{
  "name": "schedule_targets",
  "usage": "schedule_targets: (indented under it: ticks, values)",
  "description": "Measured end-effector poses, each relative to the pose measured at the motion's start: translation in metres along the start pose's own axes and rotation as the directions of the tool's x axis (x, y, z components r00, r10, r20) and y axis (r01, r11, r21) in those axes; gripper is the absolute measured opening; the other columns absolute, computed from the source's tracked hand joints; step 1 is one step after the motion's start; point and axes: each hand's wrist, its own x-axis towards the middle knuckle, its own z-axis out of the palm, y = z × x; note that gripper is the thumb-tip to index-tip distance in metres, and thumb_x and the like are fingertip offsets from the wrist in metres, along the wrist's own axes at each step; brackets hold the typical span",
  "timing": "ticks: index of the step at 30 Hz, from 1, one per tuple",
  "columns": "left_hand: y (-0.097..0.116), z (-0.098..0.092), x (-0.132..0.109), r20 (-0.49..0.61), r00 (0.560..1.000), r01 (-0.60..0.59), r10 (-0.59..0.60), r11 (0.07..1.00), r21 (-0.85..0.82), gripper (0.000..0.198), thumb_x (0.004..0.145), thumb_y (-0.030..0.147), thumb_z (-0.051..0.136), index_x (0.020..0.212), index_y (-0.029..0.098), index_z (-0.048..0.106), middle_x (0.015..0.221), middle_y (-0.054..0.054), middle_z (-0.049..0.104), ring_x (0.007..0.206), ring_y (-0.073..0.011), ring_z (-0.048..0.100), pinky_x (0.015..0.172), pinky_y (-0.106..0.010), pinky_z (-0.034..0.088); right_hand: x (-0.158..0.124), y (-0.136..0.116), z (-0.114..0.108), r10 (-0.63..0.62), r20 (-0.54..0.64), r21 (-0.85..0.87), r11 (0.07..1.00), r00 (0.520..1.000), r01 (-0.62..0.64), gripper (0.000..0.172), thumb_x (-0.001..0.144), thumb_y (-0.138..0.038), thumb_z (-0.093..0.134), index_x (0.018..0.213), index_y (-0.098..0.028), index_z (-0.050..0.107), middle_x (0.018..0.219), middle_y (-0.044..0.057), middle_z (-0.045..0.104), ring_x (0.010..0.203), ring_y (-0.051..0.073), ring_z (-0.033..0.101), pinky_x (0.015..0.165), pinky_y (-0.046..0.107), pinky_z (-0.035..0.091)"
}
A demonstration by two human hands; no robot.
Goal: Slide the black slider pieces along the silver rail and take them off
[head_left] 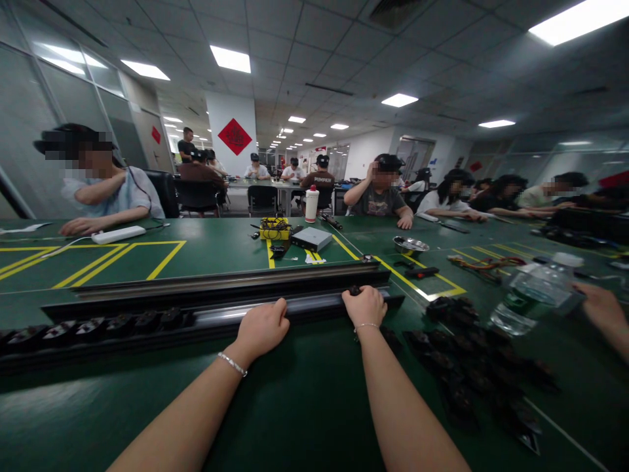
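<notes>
A long black channel rail (304, 305) lies across the green table in front of me. Several black modules (120, 324), with metal parts on top, sit in a row inside its left stretch. My left hand (263, 330) is closed over the near edge of the rail, around its middle; the fingertips are hidden. Near the rail's right end, my right hand (366, 307) grips a small black module (354, 290), mostly covered by the fingers. A second rail (221, 282) lies just behind the first. To the right of my right forearm, many loose black modules (457, 354) form a pile.
A clear water bottle (533, 295) is at the right, beside another person's hand (604, 314). Further back are a metal bowl (411, 244), a grey box (311, 239), a yellow basket (275, 228) and a white bottle (311, 204). Several people sit around the tables.
</notes>
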Motion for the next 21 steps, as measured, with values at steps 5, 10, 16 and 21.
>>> schedule_targets:
  ticks: [5, 10, 16, 21]
  values:
    - [0.000, 0.000, 0.000, 0.002, 1.000, 0.002, -0.002, 1.000, -0.003, 0.014, 0.080, 0.027, 0.035, 0.084, 0.024, 0.047, 0.080, -0.002, 0.065, 0.073, -0.0195, 0.060, 0.060, -0.030, 0.036, 0.000, 0.000, -0.003, -0.019, 0.059, -0.020, 1.000, 0.998, 0.020, 0.038, 0.068, -0.038, 0.055, 0.099, -0.018, 0.059, 0.105, 0.011, 0.059, 0.112, 0.030, 0.044, 0.097, 0.050, 0.026]
    - [0.002, -0.004, -0.001, 0.020, 1.000, 0.017, -0.017, 1.000, -0.002, 0.014, 0.081, 0.027, 0.035, 0.085, 0.023, 0.048, 0.082, -0.002, 0.065, 0.076, -0.0186, 0.060, 0.063, -0.030, 0.037, 0.000, 0.000, 0.001, -0.010, 0.045, -0.011, 1.000, 0.999, 0.010, 0.041, 0.067, -0.036, 0.057, 0.104, -0.020, 0.059, 0.112, 0.011, 0.055, 0.115, 0.029, 0.042, 0.097, 0.048, 0.027]
    - [0.005, -0.009, -0.002, 0.049, 0.998, 0.035, -0.034, 0.999, -0.019, 0.015, 0.082, 0.027, 0.035, 0.087, 0.023, 0.048, 0.085, -0.003, 0.065, 0.078, -0.0188, 0.060, 0.065, -0.031, 0.038, 0.001, 0.002, 0.006, -0.016, 0.014, 0.005, 1.000, 1.000, 0.016, 0.043, 0.066, -0.035, 0.059, 0.106, -0.019, 0.062, 0.128, 0.014, 0.045, 0.123, 0.032, 0.034, 0.100, 0.050, 0.023]
    - [0.006, -0.010, -0.003, 0.074, 0.995, 0.067, -0.065, 0.998, -0.020, 0.015, 0.082, 0.026, 0.036, 0.089, 0.023, 0.049, 0.087, -0.004, 0.066, 0.081, -0.0188, 0.060, 0.069, -0.031, 0.039, 0.003, 0.002, 0.008, -0.029, 0.027, 0.024, 0.999, 0.999, 0.028, 0.040, 0.066, -0.032, 0.058, 0.104, -0.020, 0.063, 0.128, 0.011, 0.047, 0.123, 0.031, 0.033, 0.101, 0.053, 0.021]
